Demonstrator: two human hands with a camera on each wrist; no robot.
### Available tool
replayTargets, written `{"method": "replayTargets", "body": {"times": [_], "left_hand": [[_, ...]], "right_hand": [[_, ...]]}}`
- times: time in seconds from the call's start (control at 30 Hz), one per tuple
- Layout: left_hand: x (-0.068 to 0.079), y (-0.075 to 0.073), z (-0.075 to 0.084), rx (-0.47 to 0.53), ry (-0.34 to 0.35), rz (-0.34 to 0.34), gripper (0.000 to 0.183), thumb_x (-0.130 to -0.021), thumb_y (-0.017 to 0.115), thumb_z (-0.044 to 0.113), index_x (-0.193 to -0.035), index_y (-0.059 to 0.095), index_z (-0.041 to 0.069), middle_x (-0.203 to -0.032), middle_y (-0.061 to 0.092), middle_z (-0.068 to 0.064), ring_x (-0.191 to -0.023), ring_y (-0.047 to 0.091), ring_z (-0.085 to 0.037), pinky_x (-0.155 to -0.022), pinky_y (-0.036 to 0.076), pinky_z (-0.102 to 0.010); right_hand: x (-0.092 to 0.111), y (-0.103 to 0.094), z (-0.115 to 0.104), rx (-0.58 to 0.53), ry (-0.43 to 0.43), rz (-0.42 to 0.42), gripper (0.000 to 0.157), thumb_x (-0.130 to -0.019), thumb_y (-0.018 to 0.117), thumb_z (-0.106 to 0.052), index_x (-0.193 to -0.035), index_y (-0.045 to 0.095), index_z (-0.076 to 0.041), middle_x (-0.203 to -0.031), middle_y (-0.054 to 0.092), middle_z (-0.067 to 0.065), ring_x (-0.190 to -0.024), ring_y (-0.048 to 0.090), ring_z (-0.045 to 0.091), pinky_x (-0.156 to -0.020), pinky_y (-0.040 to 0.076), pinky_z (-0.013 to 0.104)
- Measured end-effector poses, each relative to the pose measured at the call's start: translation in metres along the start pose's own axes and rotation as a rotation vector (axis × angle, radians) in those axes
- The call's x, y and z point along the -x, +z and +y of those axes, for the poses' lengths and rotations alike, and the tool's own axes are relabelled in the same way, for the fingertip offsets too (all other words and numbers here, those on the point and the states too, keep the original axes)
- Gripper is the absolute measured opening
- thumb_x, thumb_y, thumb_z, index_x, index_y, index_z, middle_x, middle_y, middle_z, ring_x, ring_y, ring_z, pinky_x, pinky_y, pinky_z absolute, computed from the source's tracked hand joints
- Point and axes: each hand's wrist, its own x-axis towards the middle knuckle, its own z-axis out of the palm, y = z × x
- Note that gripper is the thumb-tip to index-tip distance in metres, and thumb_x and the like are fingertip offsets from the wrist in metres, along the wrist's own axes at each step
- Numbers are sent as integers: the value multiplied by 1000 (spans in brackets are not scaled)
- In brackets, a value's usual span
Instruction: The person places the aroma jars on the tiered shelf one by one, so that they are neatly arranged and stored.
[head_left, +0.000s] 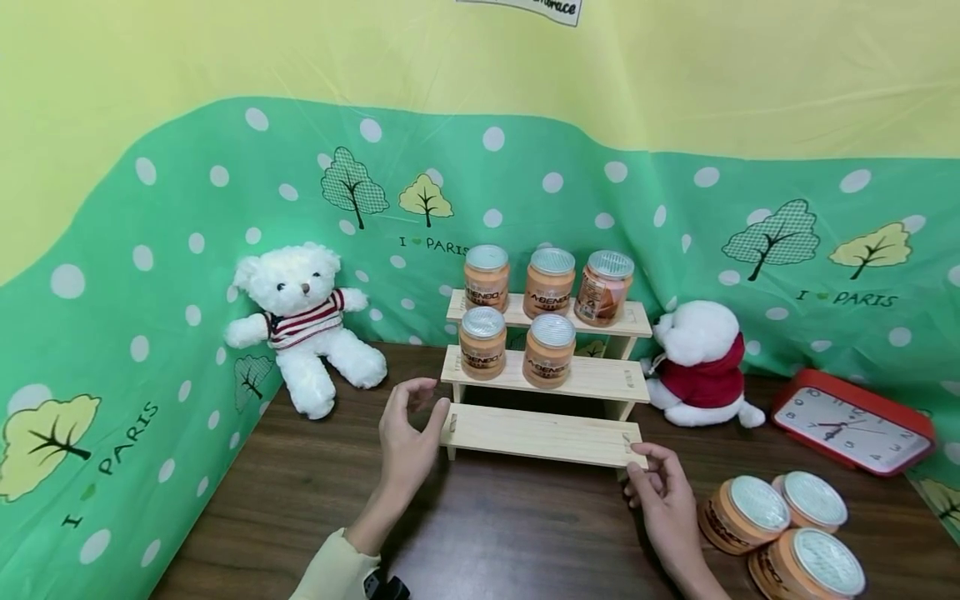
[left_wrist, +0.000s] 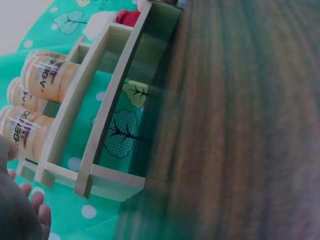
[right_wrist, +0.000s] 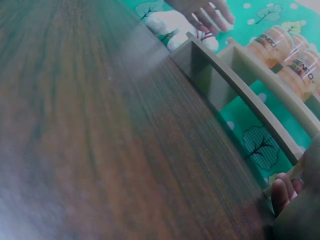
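A three-step wooden display stand (head_left: pixel 543 433) is on the dark table, its lowest step bare. On the top step are three orange jars with clear ribbed lids, one of them a jar (head_left: pixel 551 283) in the middle; the middle step holds two more, including a jar (head_left: pixel 550 350). My right hand (head_left: pixel 666 500) pinches the front right corner of the lowest step, index finger over the board and thumb at its front edge. At the stand's left end my left hand (head_left: pixel 408 442) holds nothing, fingers loosely bent and thumb apart. Its fingers (left_wrist: pixel 37 202) show beside the stand in the left wrist view.
Three more jars, one a jar (head_left: pixel 744 514), cluster at the table's front right. A red clock (head_left: pixel 855 421) lies tilted behind them. White teddy bears flank the stand: a striped-shirt bear (head_left: pixel 307 325) left, a red-hooded bear (head_left: pixel 701 362) right. Green printed cloth (head_left: pixel 645 208) hangs behind.
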Motion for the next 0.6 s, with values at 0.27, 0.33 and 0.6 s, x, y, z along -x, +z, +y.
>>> {"method": "replayTargets", "body": {"times": [0.27,0.33,0.6], "left_hand": [[10,-4,-7,-19,-98,-22,23,-100,81,2,-121,75,7,-120,72,-11,-113,69,-30,-95,57,-44],[12,-4,-9,-18,-118,-20,21,-100,81,3,-120,75,6,-120,72,-11,-113,69,-31,-95,58,-45],[18,-5,-17,-2,-187,-43,17,-103,78,11,-119,75,3,-122,72,-13,-111,71,-28,-92,60,-34]], "right_hand": [[0,0,0,2,9,1,28,-112,61,-1,-140,57,1,-95,60,2,-73,63,12,-60,55,24],[0,0,0,0,11,2,28,-112,61,-1,-140,57,1,-95,59,2,-73,63,12,-60,55,24],[0,0,0,-8,8,1,28,-113,62,-2,-139,57,1,-93,59,1,-73,64,13,-60,55,24]]}}
